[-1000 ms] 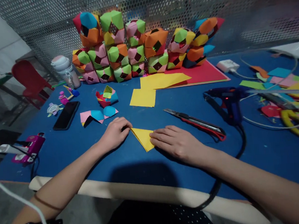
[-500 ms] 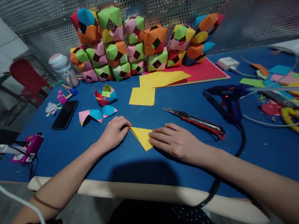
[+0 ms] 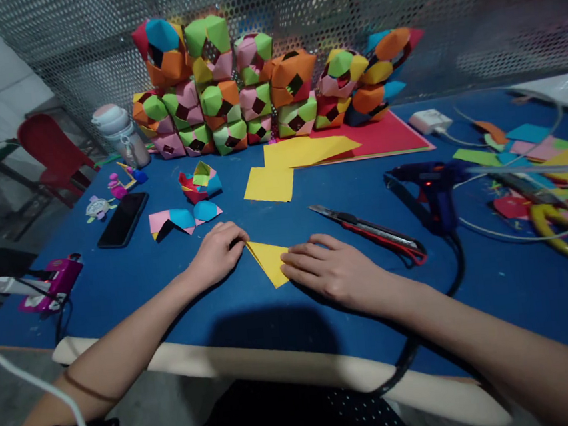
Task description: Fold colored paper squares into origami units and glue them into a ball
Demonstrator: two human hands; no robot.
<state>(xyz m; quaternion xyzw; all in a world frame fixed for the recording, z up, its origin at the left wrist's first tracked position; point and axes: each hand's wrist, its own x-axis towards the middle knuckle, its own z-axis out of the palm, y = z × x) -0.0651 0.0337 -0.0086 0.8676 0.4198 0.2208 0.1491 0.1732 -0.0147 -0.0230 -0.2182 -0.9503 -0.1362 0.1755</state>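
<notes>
Hands at work on folded paper. The left hand (image 3: 220, 252) and right hand (image 3: 340, 271) are resting apart, with a folded yellow paper (image 3: 267, 257) lying between them at the near middle of the blue surface (image 3: 184, 323). The left hand is pinching the paper's far left corner between thumb and forefinger; the right hand is lying palm down, its extended fingers pressing on the right part — the edge there is being hidden beneath them. To the right, a utility knife (image 3: 371, 231) is lying obliquely, its blade pointing far left, and beyond it a glue gun (image 3: 435, 192) is showing a small red light. Colored paper scraps (image 3: 533, 145) are spreading at the far right. To the left, a pink-and-blue paper piece (image 3: 181, 217) is lying just nearer than a small multicolored paper assembly (image 3: 201, 183), while a dark phone (image 3: 124, 220) is lying farther left. Beyond the hands, a yellow square sheet (image 3: 268, 185) is lying flat — behind it, stacked paper modules (image 3: 226, 105) are standing in a row before a perforated metal panel (image 3: 295, 11)
</notes>
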